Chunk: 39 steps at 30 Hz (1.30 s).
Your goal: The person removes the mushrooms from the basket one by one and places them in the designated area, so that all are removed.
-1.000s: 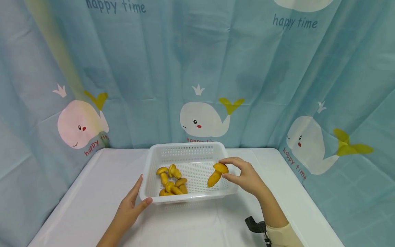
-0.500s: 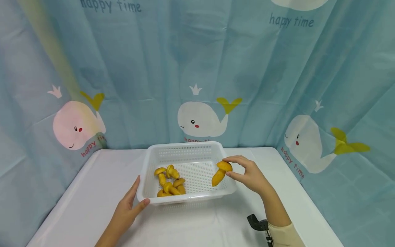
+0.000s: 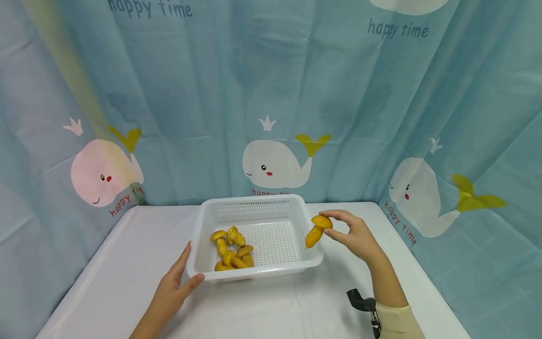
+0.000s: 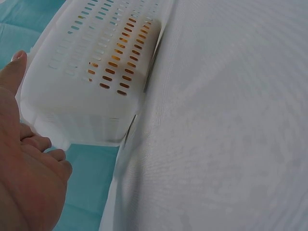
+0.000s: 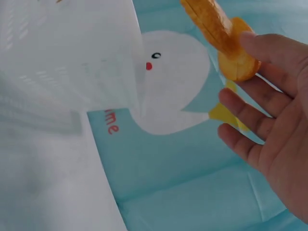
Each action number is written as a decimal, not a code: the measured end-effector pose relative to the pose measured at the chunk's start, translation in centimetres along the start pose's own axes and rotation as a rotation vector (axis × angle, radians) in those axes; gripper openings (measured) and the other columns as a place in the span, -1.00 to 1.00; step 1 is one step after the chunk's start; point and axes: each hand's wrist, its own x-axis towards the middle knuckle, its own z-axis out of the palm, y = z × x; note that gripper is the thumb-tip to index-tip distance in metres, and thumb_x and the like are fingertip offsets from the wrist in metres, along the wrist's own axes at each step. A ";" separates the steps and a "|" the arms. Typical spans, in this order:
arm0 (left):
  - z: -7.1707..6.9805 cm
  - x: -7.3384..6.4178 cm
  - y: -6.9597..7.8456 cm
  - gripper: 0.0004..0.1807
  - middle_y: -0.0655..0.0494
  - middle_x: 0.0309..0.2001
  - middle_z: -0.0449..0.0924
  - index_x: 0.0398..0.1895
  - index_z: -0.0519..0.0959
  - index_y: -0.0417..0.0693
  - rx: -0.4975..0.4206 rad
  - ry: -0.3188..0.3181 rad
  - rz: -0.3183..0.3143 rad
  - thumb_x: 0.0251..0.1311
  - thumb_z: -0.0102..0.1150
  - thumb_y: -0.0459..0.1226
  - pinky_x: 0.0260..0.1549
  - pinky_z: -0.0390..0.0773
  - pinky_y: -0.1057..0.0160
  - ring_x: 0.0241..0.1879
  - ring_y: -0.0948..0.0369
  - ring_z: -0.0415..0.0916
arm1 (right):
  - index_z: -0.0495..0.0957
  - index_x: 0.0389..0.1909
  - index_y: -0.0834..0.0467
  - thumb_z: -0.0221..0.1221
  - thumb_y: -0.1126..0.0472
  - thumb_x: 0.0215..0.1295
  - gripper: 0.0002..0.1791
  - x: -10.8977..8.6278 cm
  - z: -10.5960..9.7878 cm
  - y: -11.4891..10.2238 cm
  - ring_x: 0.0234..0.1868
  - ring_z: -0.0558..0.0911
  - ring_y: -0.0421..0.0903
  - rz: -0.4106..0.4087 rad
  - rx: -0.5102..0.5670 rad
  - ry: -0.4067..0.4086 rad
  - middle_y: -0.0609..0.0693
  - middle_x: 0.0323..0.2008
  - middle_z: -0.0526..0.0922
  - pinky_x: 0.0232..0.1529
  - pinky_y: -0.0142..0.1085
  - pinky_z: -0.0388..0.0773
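My right hand [image 3: 357,238] pinches a yellow mushroom [image 3: 314,237] by its cap between thumb and forefinger, over the right rim of a white plastic basket [image 3: 275,270]. Its stem points down and left; in the right wrist view the mushroom [image 5: 209,24] hangs beside the basket wall, the other fingers spread free. At the basket's front left corner rests my left hand [image 3: 169,287], thumb at the front rim and long fingers straight along the left side. Several more yellow mushrooms [image 3: 230,258] lie heaped in the basket's left half.
The basket stands on a white-covered table [image 3: 262,310]. A blue curtain [image 3: 203,94] printed with whales encloses the back and both sides. A black bracket [image 3: 360,301] sits by my right wrist, near the sleeve [image 3: 398,320].
My right hand has moved right with the pinched mushroom, from over the basket's inside to its right rim. The left hand stays at the corner. The whole view has shifted slightly.
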 end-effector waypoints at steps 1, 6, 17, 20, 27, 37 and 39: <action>0.0 0.0 0.1 -0.02 0.09 0.65 -0.18 0.68 -0.13 0.21 0.002 0.001 0.000 0.40 0.28 -0.09 0.17 -0.07 0.81 0.60 -0.11 -0.16 | 0.62 0.22 -0.11 0.39 0.09 0.33 -0.56 0.0 -0.1 0.3 0.36 0.48 0.04 0.001 0.006 0.002 -0.09 0.22 0.64 0.42 0.38 0.17; -0.1 0.0 0.2 -0.02 0.09 0.65 -0.17 0.68 -0.13 0.21 -0.003 0.000 0.004 0.39 0.28 -0.09 0.17 -0.07 0.81 0.60 -0.08 -0.16 | 0.62 0.23 -0.11 0.39 0.09 0.34 -0.56 0.2 -0.5 1.6 0.32 0.50 0.04 0.000 0.005 0.018 -0.10 0.21 0.66 0.37 0.34 0.26; -0.3 0.0 0.2 -0.03 0.08 0.65 -0.16 0.68 -0.11 0.17 -0.012 0.005 0.037 0.39 0.29 -0.11 0.20 -0.05 0.81 0.60 -0.13 -0.15 | 0.60 0.26 -0.08 0.36 0.05 0.36 -0.54 0.4 -0.9 4.3 0.29 0.50 0.12 0.056 0.003 0.042 -0.03 0.21 0.66 0.32 0.27 0.36; -0.2 -0.1 0.1 -0.03 0.07 0.65 -0.15 0.68 -0.10 0.17 -0.012 0.011 0.042 0.39 0.29 -0.12 0.20 -0.04 0.80 0.60 -0.07 -0.15 | 0.59 0.28 -0.08 0.34 0.01 0.38 -0.53 0.4 -1.0 5.2 0.29 0.49 0.11 0.067 0.012 0.038 -0.03 0.23 0.64 0.31 0.28 0.38; 0.2 0.0 -0.7 -0.03 0.12 0.65 -0.16 0.68 -0.11 0.24 -0.022 0.005 0.043 0.39 0.29 -0.12 0.22 -0.03 0.79 0.59 0.31 -0.21 | 0.58 0.30 -0.12 0.33 -0.05 0.38 -0.51 0.4 -1.3 7.5 0.28 0.51 0.17 0.126 0.020 0.030 -0.04 0.27 0.61 0.25 0.28 0.45; 0.2 0.3 -0.7 -0.02 0.15 0.65 -0.16 0.68 -0.10 0.19 -0.025 0.006 0.040 0.38 0.30 -0.13 0.22 -0.01 0.78 0.60 0.32 -0.21 | 0.58 0.30 0.06 0.34 0.07 0.38 -0.50 1.9 -0.6 10.6 0.29 0.52 0.18 0.135 0.063 -0.052 0.06 0.26 0.63 0.32 0.26 0.40; 0.2 0.2 -0.7 -0.02 0.14 0.65 -0.16 0.68 -0.10 0.19 -0.029 0.007 0.043 0.38 0.31 -0.14 0.23 -0.01 0.78 0.56 0.49 -0.23 | 0.59 0.30 0.10 0.34 0.10 0.38 -0.51 2.3 -0.4 11.2 0.31 0.51 0.16 0.126 0.066 -0.074 0.07 0.26 0.64 0.35 0.24 0.36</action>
